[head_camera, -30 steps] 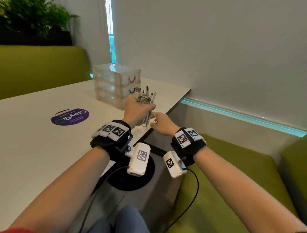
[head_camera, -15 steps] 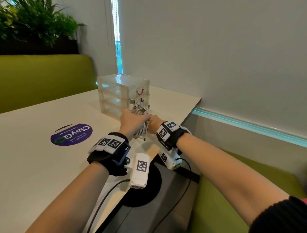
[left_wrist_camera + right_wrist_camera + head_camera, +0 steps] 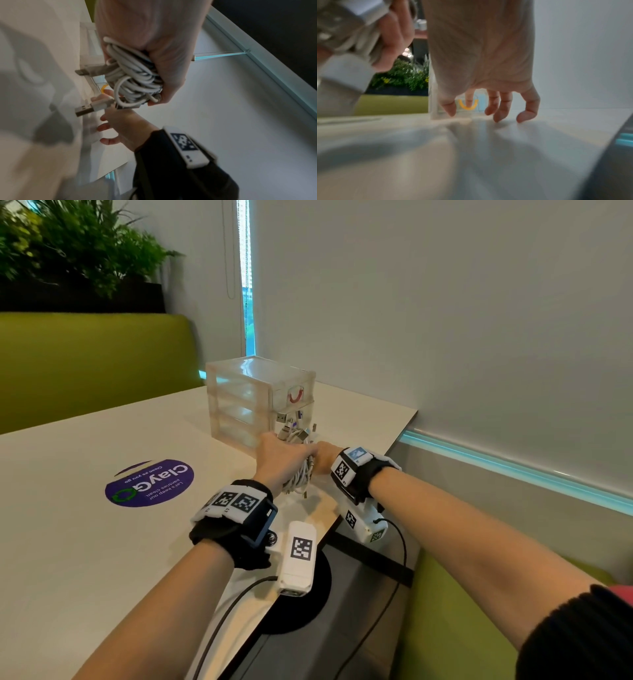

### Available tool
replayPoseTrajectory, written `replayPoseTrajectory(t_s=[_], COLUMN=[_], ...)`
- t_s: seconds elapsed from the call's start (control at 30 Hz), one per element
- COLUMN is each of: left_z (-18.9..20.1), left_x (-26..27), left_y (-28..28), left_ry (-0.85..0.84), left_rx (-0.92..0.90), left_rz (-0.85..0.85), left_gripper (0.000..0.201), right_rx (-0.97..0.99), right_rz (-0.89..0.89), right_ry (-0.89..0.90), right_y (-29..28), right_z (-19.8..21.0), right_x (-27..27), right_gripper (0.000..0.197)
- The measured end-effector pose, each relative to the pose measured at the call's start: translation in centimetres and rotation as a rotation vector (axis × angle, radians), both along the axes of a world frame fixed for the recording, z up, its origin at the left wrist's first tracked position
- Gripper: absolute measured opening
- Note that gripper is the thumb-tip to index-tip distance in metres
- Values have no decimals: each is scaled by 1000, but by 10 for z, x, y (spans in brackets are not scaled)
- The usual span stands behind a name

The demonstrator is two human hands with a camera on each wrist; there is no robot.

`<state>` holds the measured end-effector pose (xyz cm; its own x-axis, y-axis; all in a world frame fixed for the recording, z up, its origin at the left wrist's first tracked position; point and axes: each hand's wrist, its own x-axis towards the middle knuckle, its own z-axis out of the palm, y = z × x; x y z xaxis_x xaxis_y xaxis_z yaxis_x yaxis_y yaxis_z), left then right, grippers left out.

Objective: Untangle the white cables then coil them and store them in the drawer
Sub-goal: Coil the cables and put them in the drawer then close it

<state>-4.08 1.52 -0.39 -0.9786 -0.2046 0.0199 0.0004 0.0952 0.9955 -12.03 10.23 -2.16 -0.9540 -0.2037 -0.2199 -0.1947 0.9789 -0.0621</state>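
in front of the clear drawer unit (image 3: 260,395) on the table (image 3: 85,542), the left hand (image 3: 282,462) is clenching the coiled white cables (image 3: 132,81), while the right hand (image 3: 481,56) is reaching with loose fingers toward the yellow bottom drawer handle (image 3: 468,105), grasping nothing.

Both arms reach forward, hands side by side; left hand (image 3: 283,455) fisted, right hand (image 3: 481,65) with fingers loosely spread downward.

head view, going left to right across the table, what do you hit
purple sticker → left hand gripping the white cables → right hand. The clear drawer unit sits behind the hands, so it has no clear place in the order.
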Motion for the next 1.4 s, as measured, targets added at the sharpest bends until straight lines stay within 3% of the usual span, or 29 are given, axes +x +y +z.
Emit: replayPoseTrajectory(t_s=[0.1, 0.3, 0.4, 0.63, 0.93, 1.07, 1.2, 1.3, 1.4], left_z=[3, 15, 16, 17, 23, 24, 23, 21, 15], left_x=[9, 29, 45, 82, 91, 86, 86, 86, 85], left_y=[0, 4, 7, 18, 16, 8, 4, 4, 2], left_ry=[41, 216, 298, 407, 384, 350, 379, 424, 370], left_rx=[-29, -64, -138, -407, -587, -531, -540, -596, -540], left_rz=[-23, -98, -162, -230, -245, -265, -248, -221, -253], left_gripper=[22, 35, 29, 24, 17, 18, 30, 31, 30], right_rx=[64, 12, -180, -286, -342, -331, -514, -516, -463], right_rz=[8, 52, 111, 17, 43, 122, 215, 269, 310], right_ry=[88, 230, 395, 848, 826, 882, 888, 883, 870], right_y=[1, 9, 16, 26, 18, 22, 31, 40, 45], right_z=[7, -8, -21, -49, -49, -54, -61, -60, -57], right_x=[7, 63, 93, 147, 161, 170, 190, 201, 208], right_gripper=[41, 66, 60, 35, 24, 18, 19, 21, 20])
